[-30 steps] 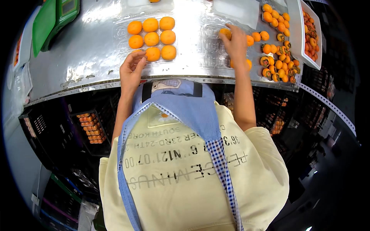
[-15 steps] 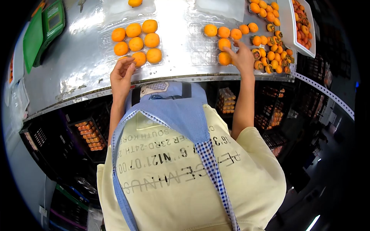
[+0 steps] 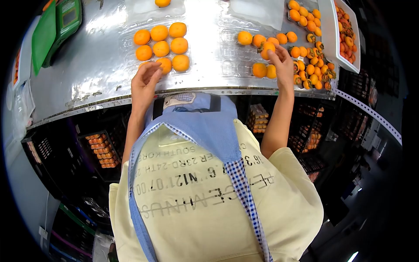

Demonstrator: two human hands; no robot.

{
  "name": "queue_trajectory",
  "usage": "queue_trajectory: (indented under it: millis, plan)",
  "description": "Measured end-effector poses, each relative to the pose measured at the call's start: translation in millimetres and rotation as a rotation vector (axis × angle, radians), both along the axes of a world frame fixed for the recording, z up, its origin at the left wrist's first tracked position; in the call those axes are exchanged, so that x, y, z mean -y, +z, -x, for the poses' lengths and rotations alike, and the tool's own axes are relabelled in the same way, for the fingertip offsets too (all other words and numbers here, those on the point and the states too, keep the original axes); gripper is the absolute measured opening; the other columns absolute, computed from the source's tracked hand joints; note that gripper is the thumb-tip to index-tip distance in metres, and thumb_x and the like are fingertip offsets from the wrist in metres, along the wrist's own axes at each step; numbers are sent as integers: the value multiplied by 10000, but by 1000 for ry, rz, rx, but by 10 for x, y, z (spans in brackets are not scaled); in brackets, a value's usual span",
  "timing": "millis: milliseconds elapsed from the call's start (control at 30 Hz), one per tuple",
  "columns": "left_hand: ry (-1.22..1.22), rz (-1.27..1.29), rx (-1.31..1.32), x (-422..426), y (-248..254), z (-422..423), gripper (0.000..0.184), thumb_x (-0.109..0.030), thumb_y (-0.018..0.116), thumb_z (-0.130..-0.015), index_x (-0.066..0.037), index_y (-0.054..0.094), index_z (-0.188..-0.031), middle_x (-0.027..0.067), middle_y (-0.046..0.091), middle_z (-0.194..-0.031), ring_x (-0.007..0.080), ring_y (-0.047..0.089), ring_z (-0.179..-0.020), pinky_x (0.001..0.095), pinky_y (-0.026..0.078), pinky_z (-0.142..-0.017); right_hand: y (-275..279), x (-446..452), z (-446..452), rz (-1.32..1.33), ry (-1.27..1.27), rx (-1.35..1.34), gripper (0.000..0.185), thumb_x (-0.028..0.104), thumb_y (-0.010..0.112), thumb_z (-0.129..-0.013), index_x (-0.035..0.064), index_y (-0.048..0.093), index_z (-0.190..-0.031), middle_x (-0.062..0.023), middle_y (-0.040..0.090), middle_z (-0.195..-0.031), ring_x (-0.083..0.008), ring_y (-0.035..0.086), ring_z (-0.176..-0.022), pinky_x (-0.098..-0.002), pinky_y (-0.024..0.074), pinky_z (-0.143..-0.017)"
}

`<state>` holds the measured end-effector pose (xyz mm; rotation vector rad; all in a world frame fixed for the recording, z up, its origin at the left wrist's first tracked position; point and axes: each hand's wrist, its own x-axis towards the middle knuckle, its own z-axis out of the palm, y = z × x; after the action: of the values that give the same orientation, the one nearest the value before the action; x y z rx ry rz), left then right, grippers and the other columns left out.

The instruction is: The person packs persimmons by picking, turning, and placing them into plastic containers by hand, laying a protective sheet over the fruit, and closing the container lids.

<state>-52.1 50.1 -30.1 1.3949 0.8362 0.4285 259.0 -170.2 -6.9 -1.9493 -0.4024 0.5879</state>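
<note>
My right hand (image 3: 283, 65) has its fingers closed round an orange fruit (image 3: 266, 51) with a leafy calyx, above the right clear tray (image 3: 232, 54). Other orange fruits (image 3: 244, 38) lie in and beside that tray. My left hand (image 3: 144, 81) is at the near left corner of the left clear tray (image 3: 189, 70), its curled fingers over a fruit that is mostly hidden. Rows of orange fruits (image 3: 161, 49) fill this tray, calyx side down.
Loose fruits (image 3: 310, 70) are heaped on the right of the metal table (image 3: 104, 65), beside a white crate (image 3: 328, 26) of fruit. A green scale (image 3: 65, 26) is at the back left. Dark crates (image 3: 102, 150) are under the table.
My right hand has gone from the fruits at the right tray to holding one fruit with its calyx showing. My left hand has stayed at the left tray's corner. The view has shifted slightly.
</note>
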Motion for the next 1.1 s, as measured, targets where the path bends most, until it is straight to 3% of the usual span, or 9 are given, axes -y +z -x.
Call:
queue_trajectory:
  millis: [167, 200, 267, 433, 667, 767, 967, 1000, 1100]
  plan:
    - [-214, -164, 76, 52, 422, -370, 390, -110, 693, -795, -41, 560, -1155, 55, 619, -1056, 125, 582, -893, 273, 478, -785, 257, -381, 554, -564, 241, -495, 513, 257, 575, -868, -65, 477, -1255, -115, 577, -1134, -188, 578, -977, -307, 474, -798]
    - [-274, -194, 79, 82, 525, -430, 464, -83, 708, -767, -54, 535, -1197, 52, 586, -1131, 132, 562, -950, 278, 468, -819, 143, -396, 583, -518, 354, -517, 613, 353, 563, -851, -73, 445, -1276, -155, 563, -1171, -224, 561, -1048, -350, 471, -847]
    - [-361, -246, 90, 150, 736, -547, 623, -72, 757, -706, -78, 487, -1267, 47, 534, -1233, 152, 534, -1047, 302, 435, -900, 175, -524, 756, -588, 446, -694, 595, 337, 553, -864, -77, 445, -1277, -153, 553, -1199, -234, 540, -1101, -364, 437, -927]
    - [-371, -298, 174, 200, 716, -590, 673, -87, 792, -674, -70, 476, -1269, 48, 531, -1235, 177, 518, -1119, 322, 402, -965, 214, -745, 1114, -598, 451, -877, 607, 350, 520, -889, -83, 417, -1301, -169, 524, -1249, -250, 521, -1153, -383, 419, -984]
    - [-143, -194, 216, 252, 589, -552, 608, -168, 808, -680, -19, 520, -1195, 113, 630, -1058, 191, 618, -975, 314, 490, -860, 241, -828, 1047, -297, 493, -298, 339, 248, 535, -931, 0, 593, -1154, -62, 637, -893, -110, 579, -824, -252, 465, -747]
    - [-124, -148, 221, 253, 525, -551, 582, -168, 811, -680, 1, 537, -1165, 130, 646, -1024, 191, 635, -946, 303, 507, -828, 283, -855, 1065, -326, 395, -266, 324, 207, 619, -876, 22, 591, -1141, -54, 623, -932, -102, 573, -845, -244, 463, -733]
    - [-103, -248, 136, 266, 430, -563, 582, -179, 823, -660, 12, 551, -1138, 133, 667, -961, 195, 652, -892, 299, 523, -786, 395, -936, 1208, -279, 527, -146, 452, 181, 709, -781, 33, 551, -1178, -74, 553, -1087, -134, 558, -934, -251, 475, -717]
    - [-101, -259, 122, 259, 415, -561, 585, -182, 826, -655, 12, 553, -1135, 132, 669, -954, 195, 654, -883, 298, 524, -781, 421, -941, 1214, -220, 558, -202, 480, 148, 676, -812, 5, 494, -1232, -73, 557, -1123, -153, 529, -1052, -286, 470, -846]
    - [-99, -299, 77, 240, 412, -551, 616, -192, 841, -632, 15, 553, -1136, 128, 672, -942, 190, 657, -863, 294, 527, -768, 348, -935, 1211, -288, 542, -325, 491, 150, 663, -816, -4, 491, -1249, -93, 553, -1147, -173, 514, -1093, -314, 454, -891]
